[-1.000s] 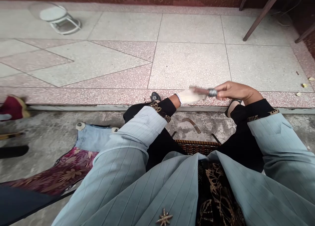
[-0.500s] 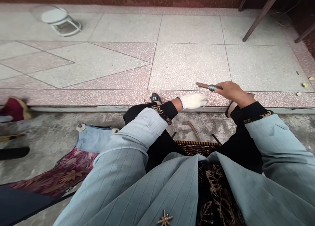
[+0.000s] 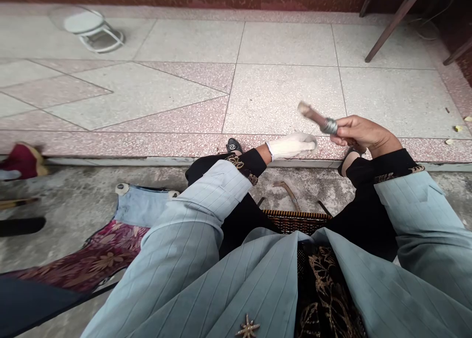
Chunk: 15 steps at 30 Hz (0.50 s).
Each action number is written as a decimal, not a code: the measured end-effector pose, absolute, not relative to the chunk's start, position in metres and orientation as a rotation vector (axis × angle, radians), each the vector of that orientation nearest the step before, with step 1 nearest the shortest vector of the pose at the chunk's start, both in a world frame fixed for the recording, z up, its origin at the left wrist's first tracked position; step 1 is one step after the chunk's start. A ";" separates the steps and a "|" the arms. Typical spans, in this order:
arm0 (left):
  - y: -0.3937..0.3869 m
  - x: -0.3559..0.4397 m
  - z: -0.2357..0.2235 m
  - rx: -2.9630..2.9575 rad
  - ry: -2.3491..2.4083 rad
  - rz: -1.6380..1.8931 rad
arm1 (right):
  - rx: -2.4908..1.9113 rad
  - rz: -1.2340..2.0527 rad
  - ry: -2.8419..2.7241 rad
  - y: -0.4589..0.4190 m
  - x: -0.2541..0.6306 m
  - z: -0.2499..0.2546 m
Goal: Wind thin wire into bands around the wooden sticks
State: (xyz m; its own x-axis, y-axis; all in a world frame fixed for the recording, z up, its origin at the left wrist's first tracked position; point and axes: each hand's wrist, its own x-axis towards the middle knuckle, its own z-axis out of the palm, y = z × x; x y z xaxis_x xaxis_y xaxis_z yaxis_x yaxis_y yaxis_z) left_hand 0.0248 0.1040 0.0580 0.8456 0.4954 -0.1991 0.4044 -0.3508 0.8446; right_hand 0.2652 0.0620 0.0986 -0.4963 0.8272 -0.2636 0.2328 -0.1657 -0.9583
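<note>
In my bare right hand (image 3: 361, 134) is a wooden stick (image 3: 312, 113) bound with metal wire (image 3: 329, 126). My fingers wrap it just behind the wire, and its blurred far end points up and left above the tiled step. My left hand (image 3: 291, 146), in a white knitted glove, is low over the step's edge, a little below and left of the stick. Its fingers are curled together, with a greyish patch at their tips; what they hold, if anything, I cannot make out. A curved wooden stick (image 3: 287, 193) lies on the concrete between my legs.
The tiled step (image 3: 283, 90) spans the front, with its edge (image 3: 165, 162) before my feet. A white stool (image 3: 84, 23) stands far left, and wooden legs (image 3: 394, 26) far right. A woven wicker piece (image 3: 295, 222) is below me; patterned cloth (image 3: 110, 242) lies left.
My right hand has turned and shifted slightly right, tipping the stick's far end upward. My left hand has moved slightly up, and a greyish patch now shows at its fingertips.
</note>
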 end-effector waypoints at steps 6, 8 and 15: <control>0.097 0.034 0.058 1.876 0.627 0.107 | -1.387 1.470 -1.323 0.067 0.268 0.089; 0.097 0.034 0.058 1.888 0.596 0.100 | -1.465 1.446 -1.339 0.069 0.269 0.086; 0.098 0.031 0.066 2.153 0.666 0.009 | -1.649 1.361 -1.433 0.074 0.268 0.085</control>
State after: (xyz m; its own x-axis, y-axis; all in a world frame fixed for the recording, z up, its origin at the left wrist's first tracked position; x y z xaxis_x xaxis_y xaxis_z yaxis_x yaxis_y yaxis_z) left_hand 0.0306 0.0977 0.0658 0.8576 0.4636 -0.2229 0.4573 -0.4885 0.7432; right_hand 0.2680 0.0740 0.0852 -0.0866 0.9416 -0.3255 0.3731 -0.2724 -0.8869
